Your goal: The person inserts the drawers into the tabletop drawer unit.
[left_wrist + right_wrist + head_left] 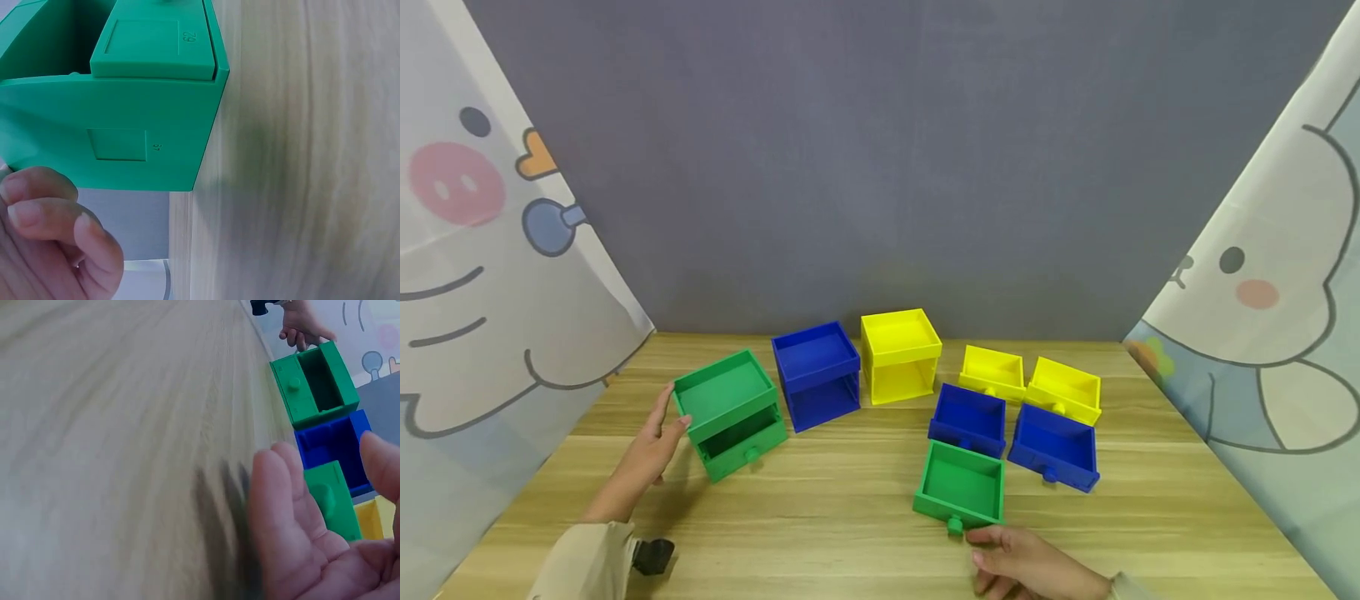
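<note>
My left hand [649, 447] touches the left side of a green drawer cabinet [726, 397], thumb and forefinger spread along its upper edge. In the left wrist view the other fingers bend loosely beside the cabinet wall [119, 112]. A round-knobbed drawer [745, 448] fills the cabinet's lower slot, while the slot above it is open. In front of me on the right, a loose green drawer [962, 483] lies upright, knob towards me. My right hand [1026, 562] holds nothing, its fingertips close to that knob [955, 526]. The right wrist view shows its fingers and thumb apart.
A blue cabinet frame [816, 371] and a yellow cabinet frame [901, 354] stand beside the green one, without drawers. Two blue drawers [1054, 443] and two yellow drawers [992, 371] lie behind the green drawer. A grey panel [887, 167] rises behind the wooden table [835, 517].
</note>
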`<state>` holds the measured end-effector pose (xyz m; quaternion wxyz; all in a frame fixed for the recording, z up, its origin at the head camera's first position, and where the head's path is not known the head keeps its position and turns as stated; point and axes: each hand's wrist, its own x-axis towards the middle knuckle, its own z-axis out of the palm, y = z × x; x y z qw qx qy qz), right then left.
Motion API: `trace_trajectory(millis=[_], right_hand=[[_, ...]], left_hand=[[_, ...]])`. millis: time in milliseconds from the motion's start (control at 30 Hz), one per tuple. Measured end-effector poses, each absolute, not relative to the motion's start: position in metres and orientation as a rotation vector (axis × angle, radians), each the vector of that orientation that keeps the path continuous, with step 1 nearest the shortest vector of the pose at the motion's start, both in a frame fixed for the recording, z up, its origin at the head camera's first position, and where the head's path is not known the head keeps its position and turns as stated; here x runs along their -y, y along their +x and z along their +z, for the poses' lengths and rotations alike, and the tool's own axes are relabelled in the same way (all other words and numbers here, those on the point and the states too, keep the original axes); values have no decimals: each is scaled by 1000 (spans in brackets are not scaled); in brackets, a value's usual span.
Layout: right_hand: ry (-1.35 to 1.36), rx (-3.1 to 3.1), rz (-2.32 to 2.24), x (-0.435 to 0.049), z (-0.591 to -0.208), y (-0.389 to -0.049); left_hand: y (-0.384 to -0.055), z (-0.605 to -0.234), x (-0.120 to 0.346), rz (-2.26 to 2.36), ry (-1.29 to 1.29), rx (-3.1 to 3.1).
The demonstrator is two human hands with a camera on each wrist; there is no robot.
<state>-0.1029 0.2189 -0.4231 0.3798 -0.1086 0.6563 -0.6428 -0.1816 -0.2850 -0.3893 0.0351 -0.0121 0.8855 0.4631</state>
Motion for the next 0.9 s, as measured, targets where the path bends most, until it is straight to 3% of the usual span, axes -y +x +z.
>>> trace_trajectory(millis=[433,900], right_hand=[[-51,-1446,-1874,-204,-433,-107],[-85,-1156,-1972,-191,-437,-111]], left_hand=[[-181,-389,284,1445,-51,-2710],[-180,-388,282,1463,-72,-2701]])
